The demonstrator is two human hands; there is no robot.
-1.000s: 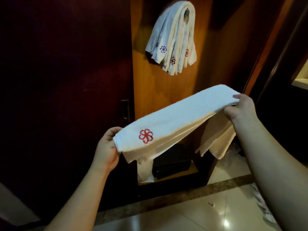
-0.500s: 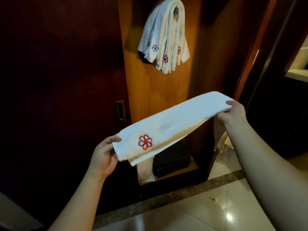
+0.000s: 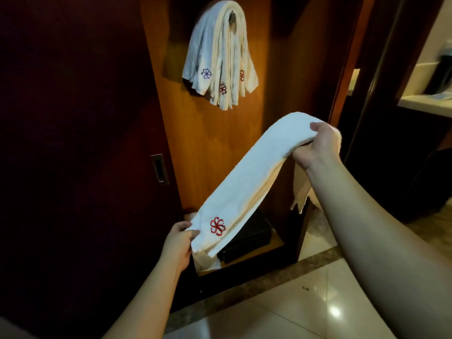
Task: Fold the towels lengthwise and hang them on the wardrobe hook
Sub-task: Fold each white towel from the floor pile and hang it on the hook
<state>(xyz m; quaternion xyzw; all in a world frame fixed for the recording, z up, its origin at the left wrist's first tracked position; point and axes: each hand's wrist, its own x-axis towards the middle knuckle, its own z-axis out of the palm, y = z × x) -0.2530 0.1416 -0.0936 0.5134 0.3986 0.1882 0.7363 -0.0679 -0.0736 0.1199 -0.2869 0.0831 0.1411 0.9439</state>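
A white towel [image 3: 254,167] with a red flower emblem, folded into a long narrow strip, stretches diagonally between my hands. My left hand [image 3: 178,243] pinches its lower end beside the emblem. My right hand [image 3: 315,145] grips the upper end, and a loose part of the towel hangs down behind my right wrist. Several folded white towels [image 3: 220,57] with flower emblems hang over the wardrobe hook [image 3: 231,17] on the wooden panel above; the hook is mostly covered by them.
A dark sliding wardrobe door with a recessed metal handle [image 3: 159,168] fills the left. A black box [image 3: 247,238] sits on the low shelf under the towel. Glossy floor tiles [image 3: 293,307] lie below. A doorway and counter [image 3: 425,104] are at the right.
My right hand has lifted its end of the towel and curled round it. My left hand has dropped lower, so the strip now slopes steeply. The towel's hanging part has drawn in.
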